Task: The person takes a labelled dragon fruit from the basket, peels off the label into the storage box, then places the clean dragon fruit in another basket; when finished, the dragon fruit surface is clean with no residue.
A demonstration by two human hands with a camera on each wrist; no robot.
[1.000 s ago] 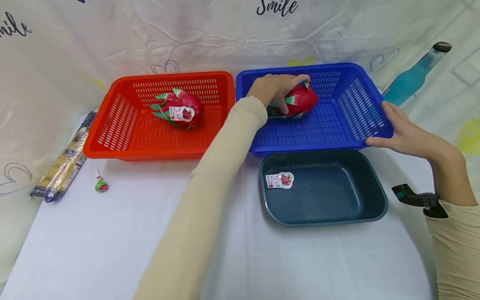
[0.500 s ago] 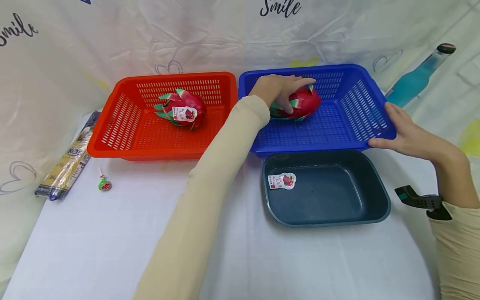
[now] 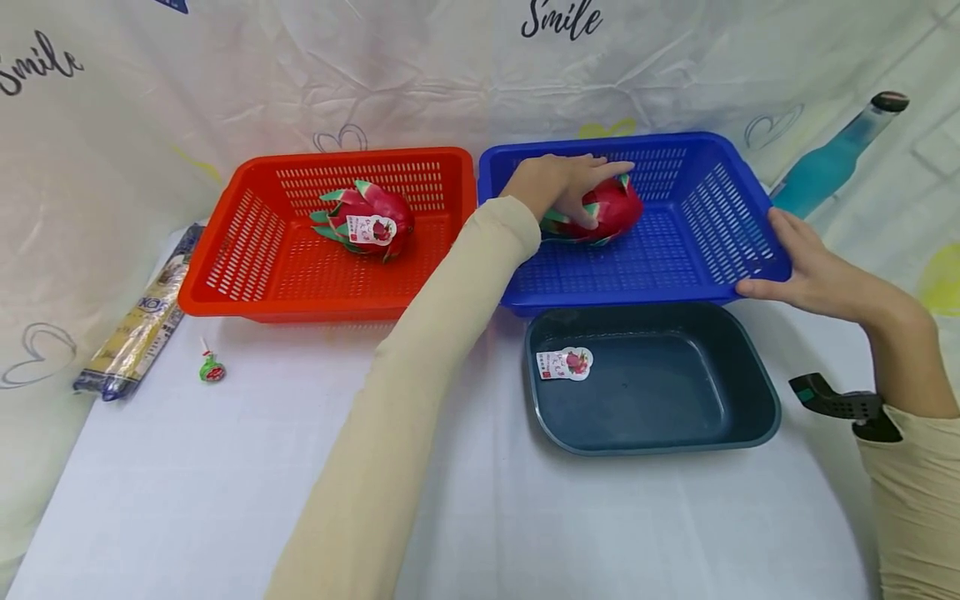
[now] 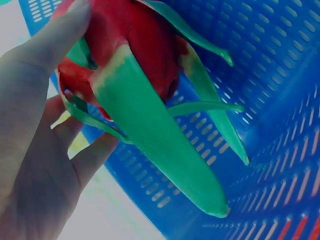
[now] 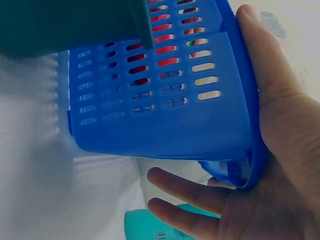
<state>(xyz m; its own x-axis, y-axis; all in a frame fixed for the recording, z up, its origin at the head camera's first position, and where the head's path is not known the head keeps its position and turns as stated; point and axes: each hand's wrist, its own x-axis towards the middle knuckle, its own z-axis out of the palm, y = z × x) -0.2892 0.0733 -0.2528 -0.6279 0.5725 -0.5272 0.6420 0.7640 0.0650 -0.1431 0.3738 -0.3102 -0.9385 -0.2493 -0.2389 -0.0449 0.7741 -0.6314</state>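
Observation:
In the head view, my left hand (image 3: 558, 185) reaches into the blue plastic basket (image 3: 720, 287) and holds a red dragon fruit (image 3: 618, 208) by its leafy end. The left wrist view shows my thumb (image 4: 55, 37) on the red skin of the fruit (image 4: 115, 30), with the other fingers round its far side. Long green leaves hang down toward the basket's slotted wall. My right hand (image 3: 825, 267) grips the blue basket's right front corner, thumb along the rim (image 5: 247, 95) and fingers below and outside it.
A red basket (image 3: 330, 315) with another dragon fruit (image 3: 382, 212) stands to the left. In front of the blue basket is a dark tub (image 3: 645, 408) with a label (image 3: 566, 363) inside. A lollipop (image 3: 212, 368) and a long packet (image 3: 142, 321) lie left; a blue bottle (image 3: 825, 171) stands right.
My left thumb has slid slightly to the right over the dragon fruit. The whole head view has shifted a little. My right hand has stayed on the blue basket's corner.

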